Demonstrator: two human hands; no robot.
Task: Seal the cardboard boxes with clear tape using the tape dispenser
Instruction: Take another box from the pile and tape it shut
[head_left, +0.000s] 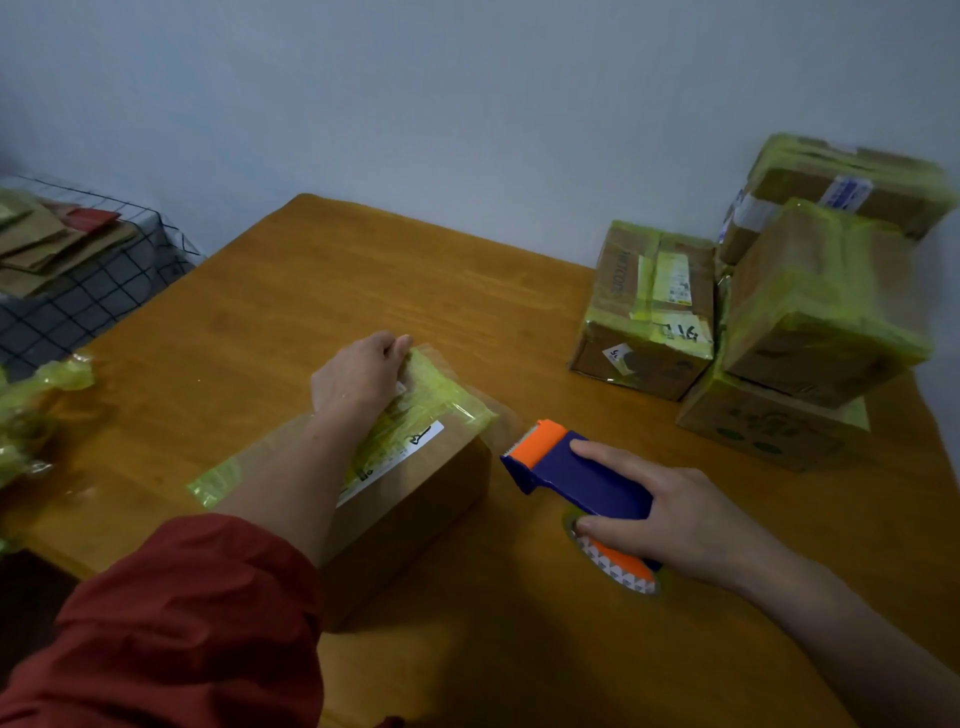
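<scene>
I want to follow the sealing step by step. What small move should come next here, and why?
Probably the left hand should press the tape strip flat along the box: its ends stick out past the box edges, and the right hand holds the tape dispenser apart from it.

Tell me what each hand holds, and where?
Right hand grips the blue-and-orange plastic tape dispenser by its blue body; left hand rests atop the brown cardboard box.

My rt hand (670, 509) hides most of the tape roll (621, 574); label (400, 457) print too small to read; taped boxes (821, 301) at rt blurred.
</scene>
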